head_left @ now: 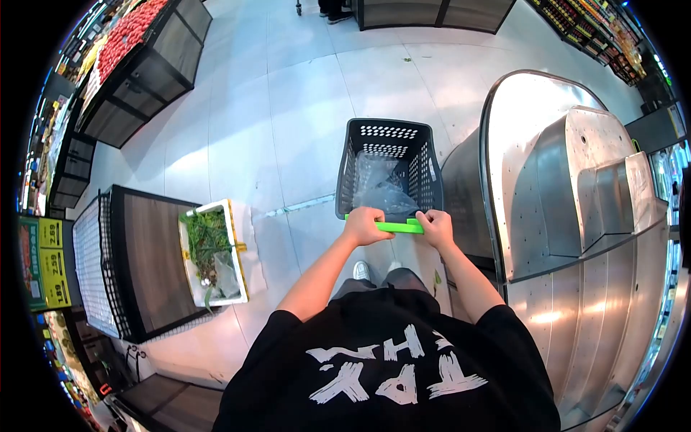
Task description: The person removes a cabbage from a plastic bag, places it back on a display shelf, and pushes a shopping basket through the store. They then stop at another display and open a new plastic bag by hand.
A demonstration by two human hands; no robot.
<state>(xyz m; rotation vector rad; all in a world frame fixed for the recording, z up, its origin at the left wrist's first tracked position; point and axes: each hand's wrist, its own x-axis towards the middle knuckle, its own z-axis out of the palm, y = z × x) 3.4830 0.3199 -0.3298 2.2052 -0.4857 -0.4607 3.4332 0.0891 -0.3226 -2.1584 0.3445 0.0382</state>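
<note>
In front of my body is a dark grey shopping basket [391,137] with perforated sides and a bright green handle [399,227]. My left hand [366,227] is closed around the handle's left part. The fingers of my right hand [435,229] are closed on its right end, thumb on top. Inside the basket lies crumpled clear plastic [381,183], perhaps bags; its contents, if any, cannot be made out. The handle is on the side of the basket nearest me.
At right stands a stepped metal display [554,187], close beside the basket. A white foam box [237,252] with leafy greens sits at left by a dark wood-panelled stand [155,259]. Produce shelves [133,36] line the upper left. A person's legs [335,11] show at the top.
</note>
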